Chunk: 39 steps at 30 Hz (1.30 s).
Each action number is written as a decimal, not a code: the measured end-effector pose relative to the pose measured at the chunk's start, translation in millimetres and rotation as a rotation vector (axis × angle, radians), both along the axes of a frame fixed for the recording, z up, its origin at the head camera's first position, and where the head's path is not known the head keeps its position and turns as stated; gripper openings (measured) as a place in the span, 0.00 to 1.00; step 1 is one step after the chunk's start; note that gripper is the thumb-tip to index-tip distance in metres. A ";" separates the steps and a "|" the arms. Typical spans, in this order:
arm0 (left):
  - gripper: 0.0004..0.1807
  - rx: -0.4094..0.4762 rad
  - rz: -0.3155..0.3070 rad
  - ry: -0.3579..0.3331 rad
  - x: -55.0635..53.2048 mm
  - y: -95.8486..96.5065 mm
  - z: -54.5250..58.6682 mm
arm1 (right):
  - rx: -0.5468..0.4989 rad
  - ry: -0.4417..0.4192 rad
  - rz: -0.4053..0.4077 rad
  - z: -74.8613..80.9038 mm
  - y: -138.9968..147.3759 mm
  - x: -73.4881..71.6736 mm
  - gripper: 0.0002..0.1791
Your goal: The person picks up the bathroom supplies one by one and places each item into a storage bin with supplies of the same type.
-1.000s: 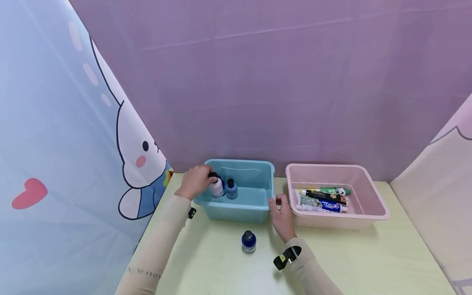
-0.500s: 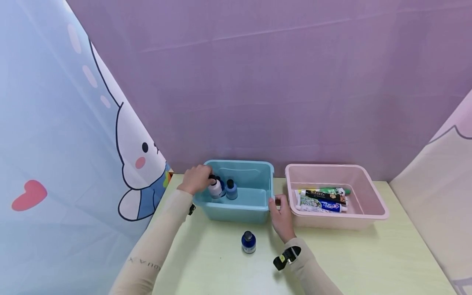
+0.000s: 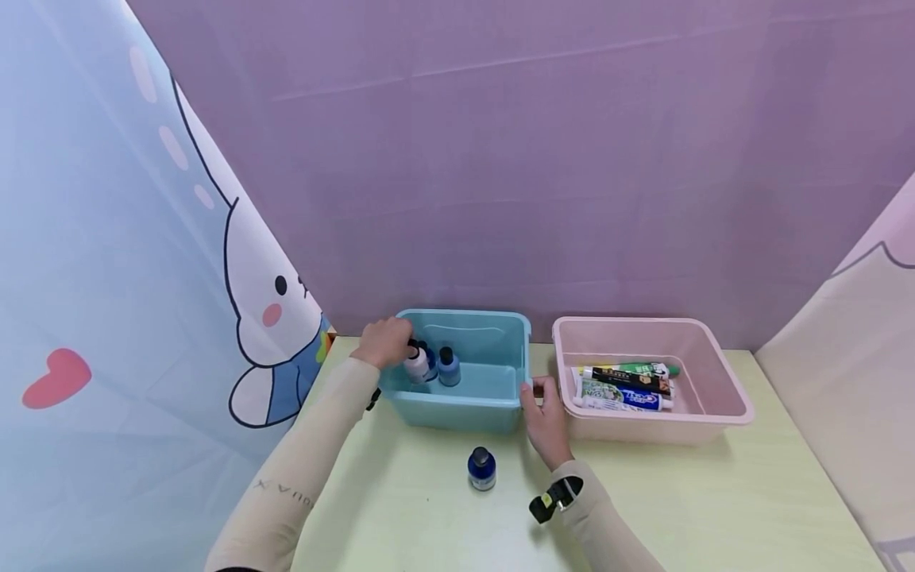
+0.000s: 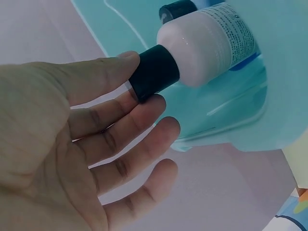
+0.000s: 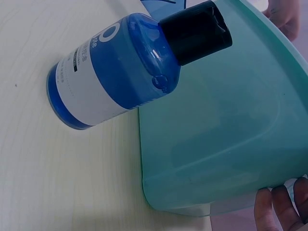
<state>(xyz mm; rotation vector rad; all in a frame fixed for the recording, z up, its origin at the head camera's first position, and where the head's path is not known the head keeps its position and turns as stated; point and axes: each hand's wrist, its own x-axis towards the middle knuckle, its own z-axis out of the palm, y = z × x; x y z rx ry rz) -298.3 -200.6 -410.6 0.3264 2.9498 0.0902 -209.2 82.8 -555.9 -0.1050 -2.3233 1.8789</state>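
In the head view, my left hand [image 3: 384, 344] reaches over the left end of a teal plastic bin [image 3: 457, 413]. Thumb and fingertips pinch the black cap of a pale pink bottle [image 4: 197, 48], which stands inside; the other fingers are loosely bent. Beside it in the bin are a light blue bottle [image 3: 449, 369] and a dark blue bottle [image 3: 431, 359], partly hidden. My right hand [image 3: 546, 421] holds the bin's right front corner, thumb at the rim and fingers bent against the side. A blue bottle [image 5: 110, 72] with a black cap stands on the table in front of the bin.
To the right, a pink bin [image 3: 661, 429] holds several toothpaste tubes [image 3: 629, 381]. Both bins sit at the back of the pale table [image 3: 400, 508], against a purple curtain [image 3: 500, 159]. A blue cartoon-print curtain [image 3: 107, 238] hangs along the left.
My left hand and the pale pink bottle have shifted slightly left inside the teal bin. My right hand stays at the bin's corner, and the bottle on the table has not moved.
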 end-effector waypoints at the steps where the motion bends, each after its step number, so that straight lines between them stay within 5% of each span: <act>1: 0.11 -0.006 0.002 -0.006 -0.5 0.4 -0.1 | -0.002 0.000 0.002 -0.2 -0.2 0.0 0.14; 9: 0.18 -0.039 -0.001 -0.037 -5.6 1.1 -5.0 | -0.015 -0.010 0.022 -1.5 -1.5 0.7 0.15; 17: 0.07 -0.094 0.021 -0.078 -11.6 2.8 -6.3 | -0.009 -0.001 0.011 -2.1 -3.6 0.6 0.14; 28: 0.06 -0.166 0.015 -0.101 -21.2 7.6 -10.7 | -0.020 0.006 0.011 -0.4 -3.2 1.1 0.14; 39: 0.15 -0.202 0.029 -0.131 -27.5 10.1 -22.9 | -0.021 -0.013 0.017 -0.6 -2.0 1.5 0.15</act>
